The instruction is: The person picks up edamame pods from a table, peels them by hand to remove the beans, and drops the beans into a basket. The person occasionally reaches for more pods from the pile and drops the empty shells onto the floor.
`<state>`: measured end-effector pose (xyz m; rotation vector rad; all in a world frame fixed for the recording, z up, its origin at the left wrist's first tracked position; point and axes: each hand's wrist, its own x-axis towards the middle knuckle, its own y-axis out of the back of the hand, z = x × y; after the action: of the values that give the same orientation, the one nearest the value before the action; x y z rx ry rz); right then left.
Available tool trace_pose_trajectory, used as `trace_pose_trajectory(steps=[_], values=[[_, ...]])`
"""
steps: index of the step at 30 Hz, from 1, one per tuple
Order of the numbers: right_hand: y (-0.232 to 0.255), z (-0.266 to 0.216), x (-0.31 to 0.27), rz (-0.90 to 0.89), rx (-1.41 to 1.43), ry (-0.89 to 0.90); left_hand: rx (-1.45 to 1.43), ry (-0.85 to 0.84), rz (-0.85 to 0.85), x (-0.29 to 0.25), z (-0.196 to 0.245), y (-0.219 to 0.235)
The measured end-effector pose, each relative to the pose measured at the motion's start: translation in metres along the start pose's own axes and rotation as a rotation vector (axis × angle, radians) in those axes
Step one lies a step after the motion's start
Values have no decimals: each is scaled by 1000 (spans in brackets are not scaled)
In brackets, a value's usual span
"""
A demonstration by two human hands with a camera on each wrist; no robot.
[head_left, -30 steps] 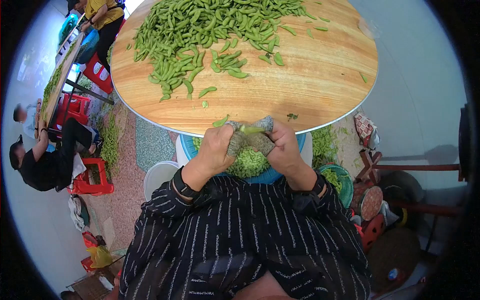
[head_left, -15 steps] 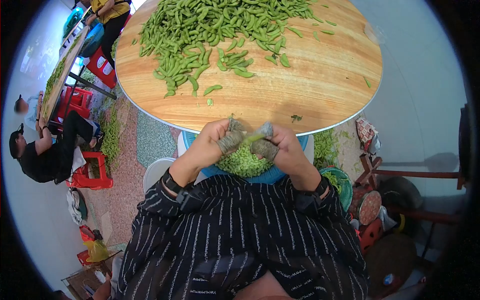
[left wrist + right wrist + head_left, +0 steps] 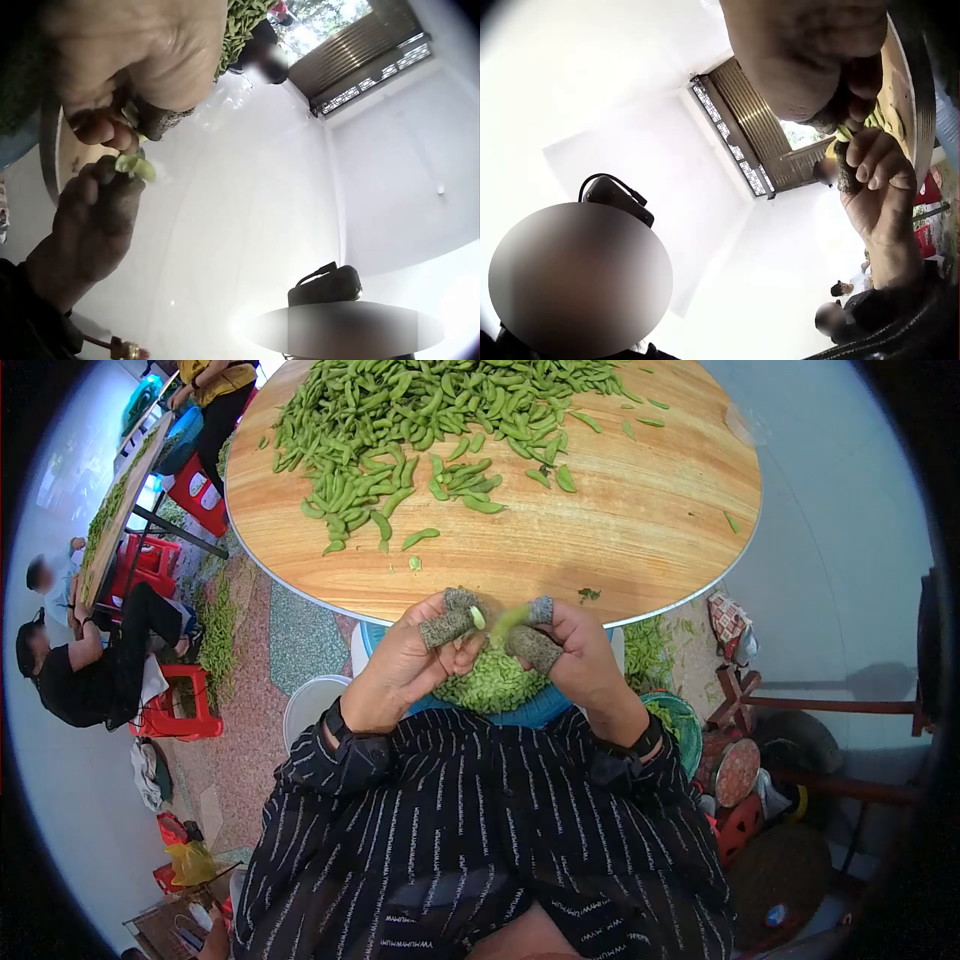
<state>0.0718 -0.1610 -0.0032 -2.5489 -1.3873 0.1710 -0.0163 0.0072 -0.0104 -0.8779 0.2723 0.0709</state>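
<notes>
Both hands are just off the near edge of a round wooden table (image 3: 620, 550), over a blue basin (image 3: 552, 707) of shelled green beans (image 3: 488, 682). Grey wraps cover the thumb and forefinger of each. My left hand (image 3: 408, 658) pinches a pale green bean (image 3: 478, 618) at its wrapped tips. A soybean pod (image 3: 510, 622) is held between the wrapped thumb and forefinger of my right hand (image 3: 588, 660), its free end pointing at the left hand. In the left wrist view the pod (image 3: 136, 166) looks split open. A heap of soybean pods (image 3: 430, 410) covers the table's far side.
A white bucket (image 3: 308, 702) stands left of the basin, a green basket (image 3: 688, 745) to the right. Pods (image 3: 648, 655) are strewn on the floor. Other people sit by a long table (image 3: 118, 520) with red stools (image 3: 190, 705) at left.
The hands were close together around the pod a second ago. Now the left hand has drawn slightly left and turned, showing a bean at its fingertips, while the pod stays in the right hand.
</notes>
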Motion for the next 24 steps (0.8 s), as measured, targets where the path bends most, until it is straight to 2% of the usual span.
trace_pose_trajectory(steps=[6, 8, 10, 12, 16, 18, 24], values=[[-10, -4, 2, 138, 117, -52, -50, -41, -19, -1, -1, -4], [-6, -4, 2, 97, 57, -100, -59, -41, -30, 0, -3, -7], [-4, -3, 1, 62, -3, -149, -40, -28, 27, 1, -6, -11], [-5, -1, 2, 41, -15, -25, -45, -40, 32, 4, -10, -9], [-6, 0, 4, 51, -91, -34, -27, -53, 31, 5, -13, -3], [-3, 8, 6, 33, -150, 45, -20, -39, 50, 4, -11, -4], [-4, 11, 10, 83, -268, 81, -27, -50, 50, 3, -14, -5]])
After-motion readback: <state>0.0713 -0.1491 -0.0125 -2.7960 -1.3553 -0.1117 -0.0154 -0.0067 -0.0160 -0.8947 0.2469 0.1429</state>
